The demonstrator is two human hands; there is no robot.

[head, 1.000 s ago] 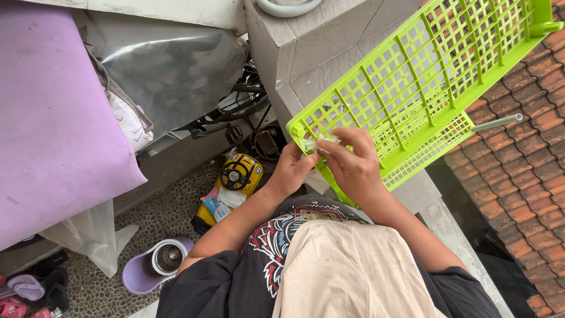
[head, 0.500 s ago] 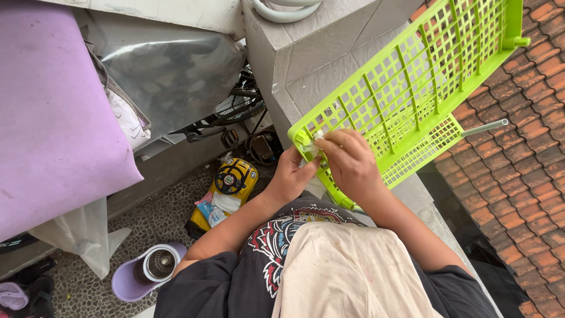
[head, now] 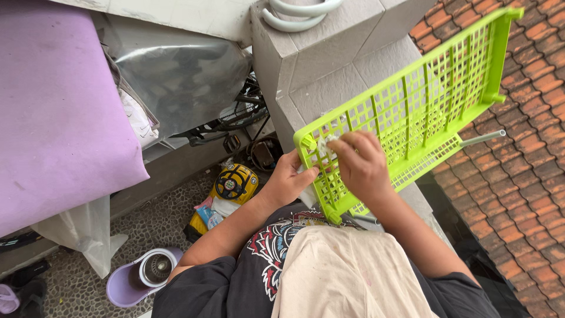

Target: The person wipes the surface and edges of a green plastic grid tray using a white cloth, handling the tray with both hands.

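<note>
A beige cloth [head: 347, 271] lay draped over the person's front, nearest the camera. Just beyond it, the left hand [head: 288, 179] gripped the near edge of the lime-green plastic rack [head: 412, 112], its fingers clamped on the rim beside the rack's near corner. The right hand [head: 360, 165] lay on top of the rack, just right of that corner, its fingers pinched together on a small whitish wad [head: 327, 143] pressed against the grid. The rack rested tilted against a grey concrete ledge [head: 318, 65] and reached out over the red roof tiles [head: 524, 147]. Far below and left of the rack stood a yellow toy car [head: 226, 188] and a purple mop bucket [head: 138, 277]; farther left lay a purple mattress [head: 53, 112].
</note>
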